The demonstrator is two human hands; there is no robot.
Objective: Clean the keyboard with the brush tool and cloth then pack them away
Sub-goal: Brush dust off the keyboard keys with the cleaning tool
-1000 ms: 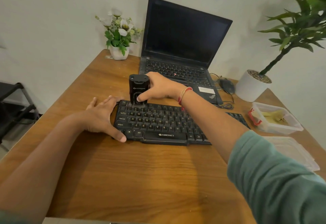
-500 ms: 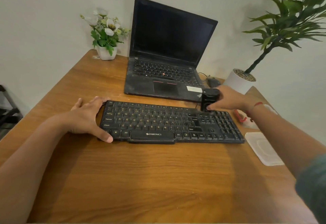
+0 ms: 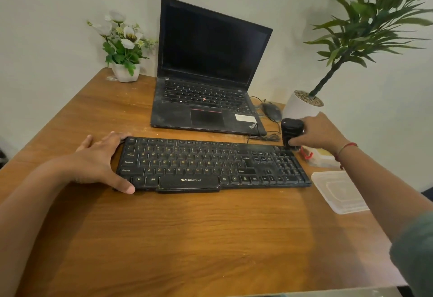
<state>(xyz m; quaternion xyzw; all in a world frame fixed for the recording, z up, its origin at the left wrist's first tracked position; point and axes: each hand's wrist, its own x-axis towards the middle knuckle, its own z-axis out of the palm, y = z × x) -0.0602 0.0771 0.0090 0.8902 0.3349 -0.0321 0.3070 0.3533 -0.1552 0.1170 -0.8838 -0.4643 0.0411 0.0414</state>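
Now my left hand [image 3: 98, 161] lies flat with fingers spread, braced against the keyboard's [image 3: 210, 165] left end, thumb on its front edge. My right hand [image 3: 321, 132] grips the brush [image 3: 290, 132] upright on the keyboard's far right corner, beside the box [image 3: 322, 159] on the table [image 3: 210, 238].

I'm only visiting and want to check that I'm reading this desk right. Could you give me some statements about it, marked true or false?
1. The right hand holds the brush at the keyboard's far right corner. True.
2. The laptop's screen is dark. True.
3. The left hand rests on the laptop. False: it rests on the keyboard's left end.
4. The lid lies left of the keyboard. False: it lies to its right.
5. The mouse lies right of the laptop. True.
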